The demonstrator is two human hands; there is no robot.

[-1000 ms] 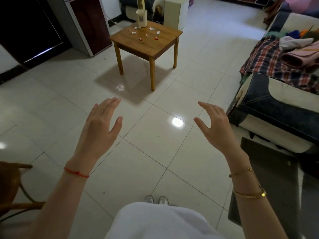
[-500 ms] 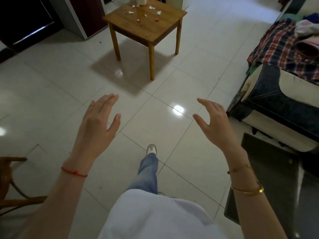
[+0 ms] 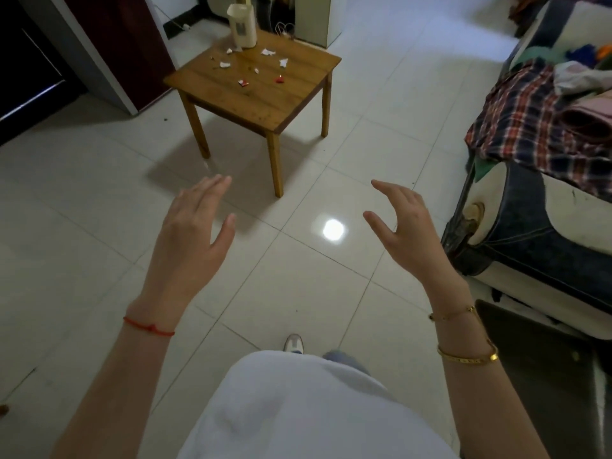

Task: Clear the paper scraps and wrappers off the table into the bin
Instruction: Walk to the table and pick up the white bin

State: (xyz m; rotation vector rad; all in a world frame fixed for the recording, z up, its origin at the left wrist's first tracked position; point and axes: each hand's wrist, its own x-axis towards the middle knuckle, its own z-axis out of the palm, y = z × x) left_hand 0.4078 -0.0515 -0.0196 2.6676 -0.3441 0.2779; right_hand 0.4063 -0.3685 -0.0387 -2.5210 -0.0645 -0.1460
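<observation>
A small wooden table (image 3: 291,104) stands ahead on the tiled floor. Several white paper scraps (image 3: 225,64) and red wrappers (image 3: 280,80) lie scattered on its top. A cream bin-like container (image 3: 242,26) stands at the table's far corner. My left hand (image 3: 192,240) and my right hand (image 3: 410,233) are raised in front of me, well short of the table. Both are empty with fingers spread.
A sofa (image 3: 536,207) draped with a plaid cloth (image 3: 543,127) and clothes runs along the right. A dark mat (image 3: 543,376) lies at the lower right. A dark red cabinet (image 3: 122,44) stands left of the table, a white unit (image 3: 318,18) behind it.
I have stepped forward, so the table looks larger and closer. Both hands stay raised and empty in much the same pose.
</observation>
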